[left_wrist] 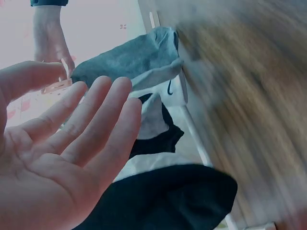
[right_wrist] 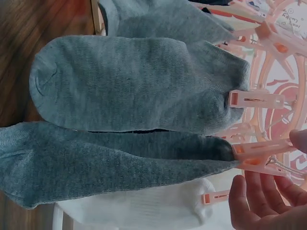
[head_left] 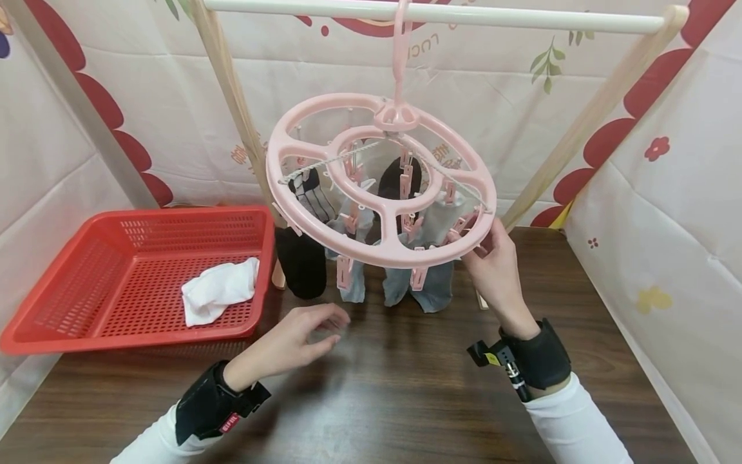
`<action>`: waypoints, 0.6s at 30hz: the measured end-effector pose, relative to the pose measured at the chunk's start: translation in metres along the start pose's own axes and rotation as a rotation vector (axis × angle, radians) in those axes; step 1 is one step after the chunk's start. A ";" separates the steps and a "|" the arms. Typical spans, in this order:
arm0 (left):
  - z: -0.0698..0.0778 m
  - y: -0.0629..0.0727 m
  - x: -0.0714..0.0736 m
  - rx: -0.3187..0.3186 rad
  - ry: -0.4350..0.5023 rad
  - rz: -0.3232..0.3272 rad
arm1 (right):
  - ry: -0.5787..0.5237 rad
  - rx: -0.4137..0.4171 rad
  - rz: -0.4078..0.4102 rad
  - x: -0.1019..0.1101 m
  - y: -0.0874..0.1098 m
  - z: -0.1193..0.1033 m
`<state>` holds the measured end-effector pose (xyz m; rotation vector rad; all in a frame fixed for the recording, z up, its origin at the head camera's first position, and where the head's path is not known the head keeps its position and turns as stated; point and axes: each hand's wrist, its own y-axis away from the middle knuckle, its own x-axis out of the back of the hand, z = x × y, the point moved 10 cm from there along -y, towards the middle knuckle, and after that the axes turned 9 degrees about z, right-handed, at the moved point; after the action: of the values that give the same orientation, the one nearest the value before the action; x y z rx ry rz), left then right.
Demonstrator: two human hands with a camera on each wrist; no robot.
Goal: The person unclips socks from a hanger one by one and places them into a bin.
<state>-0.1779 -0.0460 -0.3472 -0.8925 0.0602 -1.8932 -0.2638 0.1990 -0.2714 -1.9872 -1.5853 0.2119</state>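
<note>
My right hand (head_left: 497,274) pinches a pink clothespin (right_wrist: 261,149) at the right side of a round pink drying hanger (head_left: 348,243). That clothespin is at the opening of a grey sock (right_wrist: 96,165) in the right wrist view. Another grey sock (right_wrist: 129,84) hangs beside it, with a white sock (right_wrist: 144,208) on the other side. Below the hanger's front left, my left hand (head_left: 298,341) is above the table with its fingers loosely extended, holding nothing. The nearest thing to it is a hanging black sock (head_left: 301,264).
A red plastic basket (head_left: 124,332) stands at the left, with a crumpled white cloth item (head_left: 217,293) inside. The hanger hooks onto a white rod (head_left: 493,16) between wooden legs (head_left: 591,122). Dark wooden tabletop (head_left: 394,399) lies beneath, with printed fabric walls (head_left: 666,212) around it.
</note>
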 end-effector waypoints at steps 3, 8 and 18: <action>0.001 -0.001 -0.005 -0.009 0.006 0.004 | -0.019 0.000 -0.014 0.000 0.003 -0.001; 0.000 -0.001 -0.013 -0.007 0.013 -0.002 | -0.054 -0.006 -0.019 0.003 0.010 -0.003; -0.005 -0.003 -0.029 0.028 0.024 -0.045 | -0.111 -0.039 -0.020 0.007 0.026 -0.005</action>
<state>-0.1763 -0.0228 -0.3661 -0.8591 0.0284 -1.9417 -0.2381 0.2002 -0.2792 -2.0196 -1.6897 0.2901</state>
